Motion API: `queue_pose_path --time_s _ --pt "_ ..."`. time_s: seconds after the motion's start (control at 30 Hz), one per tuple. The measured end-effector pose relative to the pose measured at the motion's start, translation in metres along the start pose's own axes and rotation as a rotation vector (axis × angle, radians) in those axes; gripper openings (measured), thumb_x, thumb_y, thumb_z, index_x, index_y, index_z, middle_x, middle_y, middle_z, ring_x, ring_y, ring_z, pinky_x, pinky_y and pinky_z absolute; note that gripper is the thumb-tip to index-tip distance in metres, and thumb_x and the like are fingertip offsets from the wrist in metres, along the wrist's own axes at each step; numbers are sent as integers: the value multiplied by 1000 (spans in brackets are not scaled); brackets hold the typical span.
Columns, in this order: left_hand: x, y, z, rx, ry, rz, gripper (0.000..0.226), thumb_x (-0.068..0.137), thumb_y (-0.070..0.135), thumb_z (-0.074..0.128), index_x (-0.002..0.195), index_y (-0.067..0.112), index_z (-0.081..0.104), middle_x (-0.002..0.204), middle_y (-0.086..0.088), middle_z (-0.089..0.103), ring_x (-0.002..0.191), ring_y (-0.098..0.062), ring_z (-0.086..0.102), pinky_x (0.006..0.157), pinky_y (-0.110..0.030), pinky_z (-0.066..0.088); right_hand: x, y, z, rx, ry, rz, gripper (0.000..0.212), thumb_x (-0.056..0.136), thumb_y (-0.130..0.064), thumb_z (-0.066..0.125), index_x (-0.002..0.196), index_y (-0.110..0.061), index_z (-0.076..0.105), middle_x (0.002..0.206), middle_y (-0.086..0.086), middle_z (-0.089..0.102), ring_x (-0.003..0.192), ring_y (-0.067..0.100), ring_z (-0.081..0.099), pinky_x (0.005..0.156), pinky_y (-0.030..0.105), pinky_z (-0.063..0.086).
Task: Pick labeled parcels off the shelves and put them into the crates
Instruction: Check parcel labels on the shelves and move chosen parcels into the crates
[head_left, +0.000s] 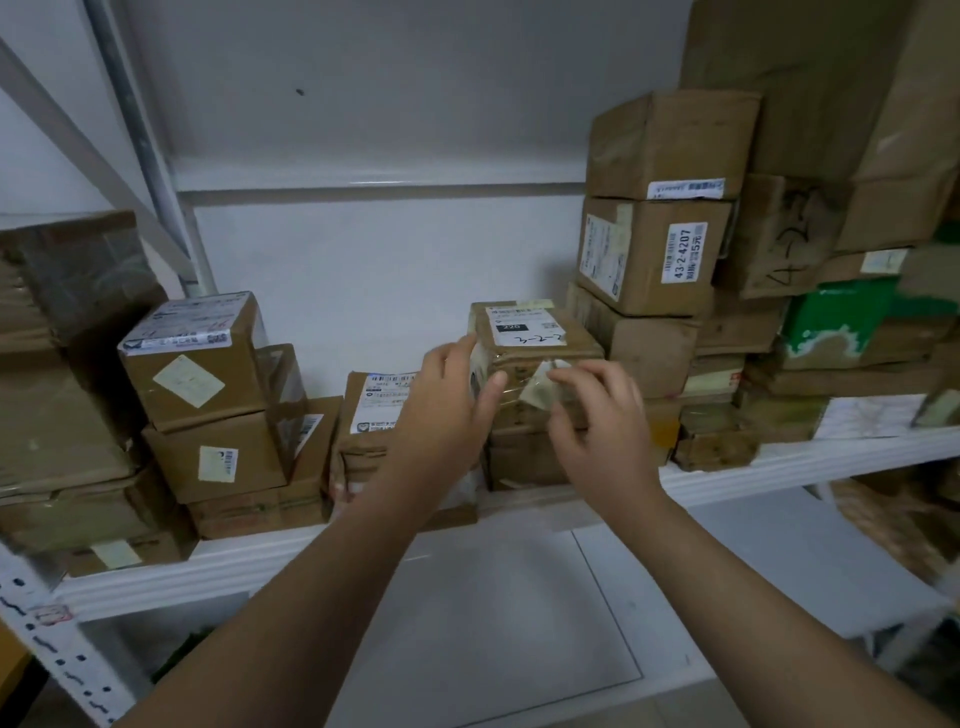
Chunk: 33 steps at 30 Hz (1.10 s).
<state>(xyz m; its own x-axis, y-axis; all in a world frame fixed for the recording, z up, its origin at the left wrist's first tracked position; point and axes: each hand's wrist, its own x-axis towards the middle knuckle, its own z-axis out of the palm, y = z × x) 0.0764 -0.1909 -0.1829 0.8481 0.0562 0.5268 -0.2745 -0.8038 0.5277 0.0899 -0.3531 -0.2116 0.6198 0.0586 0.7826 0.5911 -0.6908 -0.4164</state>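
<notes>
Just left of and below the brown carton (644, 270) labelled "43-2-4207", a small cardboard parcel (524, 332) with "220" on its white label tops a stack. The left hand (447, 400) grips its glossy taped edge; the right hand (597, 410) has fingers curled on its front, grip unclear.

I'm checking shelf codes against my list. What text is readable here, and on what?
"43-2-4207": white label on the cardboard box, second from top in the right stack.
"220": black patch on the small taped parcel, on its top label.
"3-2-2", handwritten, uncertain: same label.
Marker scrawl on the brown box further right, and every other label: too blurred to read.
</notes>
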Motion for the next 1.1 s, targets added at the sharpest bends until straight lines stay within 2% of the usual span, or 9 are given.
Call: queue_pose_path --time_s 0.13,0.27,0.43,0.57,0.7,0.83,0.9,1.0,1.1 --pt "34 22 16 128 -156 -66 57 97 55 28 149 37 15 156 -17 16 138 -38 28 107 -46 30 17 18 -20 8 -116 163 36 89 -13 57 125 -14 56 125 6 47 119 21 43 91 23 31" --pt "44 22 24 95 -190 -128 53 99 52 23 144 26 35 138 -14 50 126 -32 46 98 -37 39 30 24 -26 117 -215 310 46 96 -24 53 140 -15 43 129 1 48 112 8 45 88 18 32" --pt "27 29 30 42 -15 -92 37 101 44 29 120 19 50 98 -7 67 90 -27 60 75 -38 49 31 24 -15 459 -208 568 45 99 -38 45 134 -10 50 122 1 62 115 18 55 99 37 45" --pt "14 37 33 -76 133 -140 24 100 43 33 97 21 42 79 3 59 70 -14 55 57 -31 41 26 20 -11 564 -96 636 41 96 -44 50 121 -12 48 93 -11 55 87 5 54 71 21 43" --pt "1 39 36 -351 240 -268 27 96 43 46 101 17 40 84 3 60 78 -15 60 62 -33 47 22 20 -16 635 -94 672 42 93 -49 53 113 -13 42 93 -6 57 83 6 56 73 26 48" --pt "-7 38 35 -527 231 -309 52 92 46 53 135 22 38 108 4 62 91 -3 61 72 -23 48 20 15 -31 647 -116 614 37 93 -43 54 112 -14 41 95 -7 55 82 0 53 64 13 44" --pt "-12 38 33 -540 219 -260 53 91 45 56 138 27 41 116 2 58 90 0 60 71 -18 50 18 13 -37 658 -88 576 34 94 -41 54 109 -13 44 89 -8 53 78 1 52 60 9 42" --pt "-23 43 25 -655 188 -183 45 91 29 61 133 34 44 124 4 52 100 3 58 75 -12 52 13 11 -49 693 -90 547 25 97 -43 46 107 -20 47 95 -10 54 85 1 52 67 14 39" --pt "-36 48 16 -830 86 -150 47 91 15 60 125 39 38 126 12 56 113 -8 58 79 -21 55 9 15 -56 717 -118 537 24 98 -52 36 115 -42 48 120 -11 53 108 2 51 90 24 41"
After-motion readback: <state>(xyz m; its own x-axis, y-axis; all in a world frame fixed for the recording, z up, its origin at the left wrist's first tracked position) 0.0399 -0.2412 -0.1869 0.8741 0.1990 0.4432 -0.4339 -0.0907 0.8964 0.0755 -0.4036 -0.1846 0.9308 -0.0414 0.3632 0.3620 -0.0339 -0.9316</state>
